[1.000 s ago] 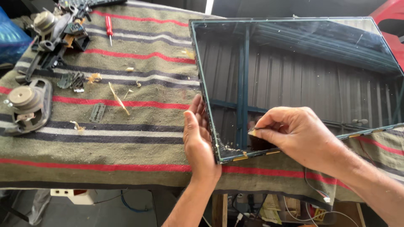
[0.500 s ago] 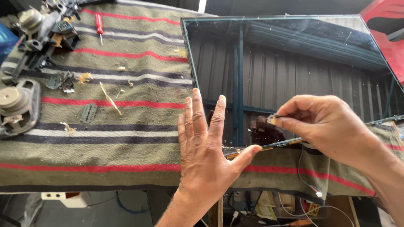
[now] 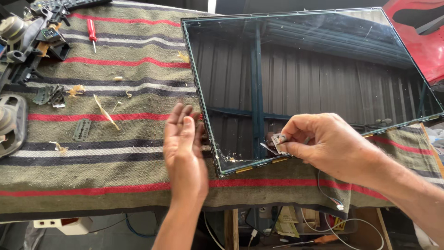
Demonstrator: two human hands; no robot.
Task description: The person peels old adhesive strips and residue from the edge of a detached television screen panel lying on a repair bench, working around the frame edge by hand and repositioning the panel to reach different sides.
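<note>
A large dark glass panel (image 3: 314, 78) lies flat on a striped blanket (image 3: 115, 185), reflecting a corrugated roof. My right hand (image 3: 323, 143) pinches a small razor blade (image 3: 279, 140) against the glass near the panel's near edge. My left hand (image 3: 185, 148) hovers edge-on beside the panel's near left corner, fingers together and extended, holding nothing; it looks slightly blurred.
A spare razor blade (image 3: 82, 129) and paper scraps (image 3: 105, 111) lie on the blanket left of the panel. A red screwdriver (image 3: 92, 31), dismantled black parts (image 3: 32, 37) and a round speaker (image 3: 9, 122) sit at the far left. Wires (image 3: 330, 199) hang below the table's front edge.
My left hand went from resting at the panel's corner, to spread open over the edge, to edge-on beside it now. My right hand stayed at the near edge with the blade.
</note>
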